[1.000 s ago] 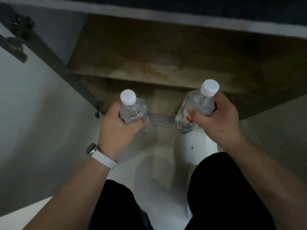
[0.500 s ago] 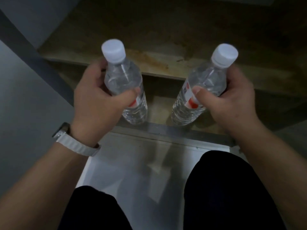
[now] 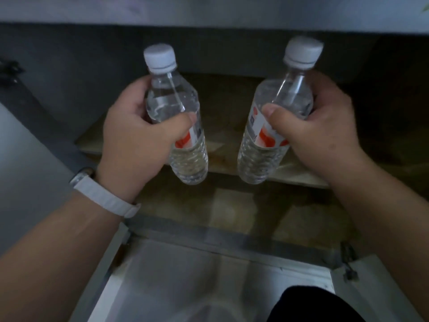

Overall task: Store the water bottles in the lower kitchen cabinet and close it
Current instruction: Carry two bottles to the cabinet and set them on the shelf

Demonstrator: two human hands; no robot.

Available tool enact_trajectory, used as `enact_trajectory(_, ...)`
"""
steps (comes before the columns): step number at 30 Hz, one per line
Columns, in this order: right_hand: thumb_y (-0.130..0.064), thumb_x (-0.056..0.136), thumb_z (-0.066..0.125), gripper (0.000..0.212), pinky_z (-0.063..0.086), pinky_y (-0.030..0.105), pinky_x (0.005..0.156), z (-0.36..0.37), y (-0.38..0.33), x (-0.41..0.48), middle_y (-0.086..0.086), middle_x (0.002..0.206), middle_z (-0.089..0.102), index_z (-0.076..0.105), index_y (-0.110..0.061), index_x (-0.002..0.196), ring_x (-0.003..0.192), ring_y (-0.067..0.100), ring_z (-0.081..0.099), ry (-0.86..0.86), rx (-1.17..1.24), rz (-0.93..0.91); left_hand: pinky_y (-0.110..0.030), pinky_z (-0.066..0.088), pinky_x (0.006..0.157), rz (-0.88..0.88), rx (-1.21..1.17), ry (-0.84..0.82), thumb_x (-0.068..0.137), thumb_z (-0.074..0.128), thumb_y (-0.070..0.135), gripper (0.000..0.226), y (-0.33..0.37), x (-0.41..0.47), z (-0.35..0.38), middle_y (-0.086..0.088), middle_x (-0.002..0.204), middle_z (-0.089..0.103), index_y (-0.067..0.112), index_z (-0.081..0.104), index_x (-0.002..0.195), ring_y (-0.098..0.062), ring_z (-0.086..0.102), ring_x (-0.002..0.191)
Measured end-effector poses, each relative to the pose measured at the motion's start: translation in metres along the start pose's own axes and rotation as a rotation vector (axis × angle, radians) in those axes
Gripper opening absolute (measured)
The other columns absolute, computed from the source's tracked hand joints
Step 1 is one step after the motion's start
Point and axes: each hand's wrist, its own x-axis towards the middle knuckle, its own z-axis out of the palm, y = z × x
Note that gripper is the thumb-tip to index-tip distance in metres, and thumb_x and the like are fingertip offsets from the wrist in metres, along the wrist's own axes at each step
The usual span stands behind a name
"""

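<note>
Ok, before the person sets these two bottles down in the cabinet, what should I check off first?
1. Left hand grips the left bottle round its upper body: ok.
2. Right hand grips the right bottle the same way: ok.
3. Left cap and right cap on: ok.
4. Left door and right door swung open: ok.
5. Shelf bare between the bottles: ok. Behind the hands: cannot tell.
6. Bottles apart from each other: ok.
</note>
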Motion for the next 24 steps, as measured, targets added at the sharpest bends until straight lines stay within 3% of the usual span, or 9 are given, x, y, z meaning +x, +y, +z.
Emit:
enact_trajectory(4, -0.061, 0.06, 0.069, 0.043, 0.046, 0.004, 0.056, -0.007, 0.009, 0.029, -0.039, 0.09, 0.061, 0.054, -0.055, 0.1, 0.083, -0.018, 0.06, 0.001, -0.067, 0.049, -0.041, 0.059, 0.086, 0.004, 0.033, -0.001, 0.076, 0.08, 0.035, 0.046, 0.0, 0.015, 0.011, 0.013, 0.11, 0.074, 0.032, 0.067, 0.12, -0.007, 0.071, 0.101)
enact_trajectory(8, -0.059, 0.061, 0.072, 0.053, 0.049, 0.021, 0.075, -0.01, 0.024, 0.052, -0.026, 0.097, 0.063, 0.058, -0.045, 0.111, 0.092, -0.005, 0.061, 0.034, -0.11, 0.073, -0.042, 0.059, 0.086, -0.021, 0.053, 0.011, 0.075, 0.081, 0.041, 0.044, -0.007, 0.033, 0.023, 0.016, 0.109, 0.074, 0.039, 0.067, 0.116, -0.005, 0.071, 0.1)
enact_trajectory(15, -0.049, 0.072, 0.075, 0.045, 0.044, 0.012, 0.065, 0.004, 0.048, 0.069, -0.024, 0.094, 0.059, 0.057, -0.038, 0.112, 0.085, -0.01, 0.054, 0.043, -0.093, 0.097, -0.038, 0.059, 0.087, -0.066, 0.043, 0.025, 0.076, 0.081, 0.044, 0.041, -0.024, 0.052, 0.043, 0.019, 0.106, 0.073, 0.04, 0.066, 0.114, 0.001, 0.069, 0.097)
enact_trajectory(19, -0.056, 0.064, 0.072, 0.055, 0.041, 0.015, 0.071, 0.014, 0.061, 0.067, -0.031, 0.097, 0.058, 0.053, -0.047, 0.115, 0.087, -0.015, 0.054, 0.084, -0.055, 0.131, -0.026, 0.057, 0.084, -0.117, 0.054, 0.024, 0.075, 0.082, 0.048, 0.06, -0.036, 0.052, 0.053, 0.021, 0.112, 0.069, 0.037, 0.056, 0.129, 0.006, 0.066, 0.099)
enact_trajectory(22, -0.051, 0.065, 0.08, 0.055, 0.038, 0.005, 0.062, 0.022, 0.078, 0.05, -0.043, 0.089, 0.054, 0.043, -0.061, 0.105, 0.076, -0.031, 0.047, 0.077, -0.077, 0.197, -0.023, 0.055, 0.08, -0.159, 0.064, 0.015, 0.073, 0.083, 0.047, 0.06, -0.05, 0.041, 0.061, 0.023, 0.109, 0.068, 0.042, 0.053, 0.125, 0.005, 0.065, 0.097)
enact_trajectory(24, -0.052, 0.063, 0.081, 0.053, 0.036, 0.006, 0.056, 0.026, 0.091, 0.038, -0.047, 0.083, 0.052, 0.039, -0.066, 0.093, 0.071, -0.033, 0.045, 0.071, -0.103, 0.278, -0.022, 0.053, 0.08, -0.178, 0.069, 0.003, 0.074, 0.084, 0.044, 0.064, -0.062, 0.03, 0.063, 0.022, 0.112, 0.066, 0.04, 0.05, 0.128, 0.003, 0.064, 0.101)
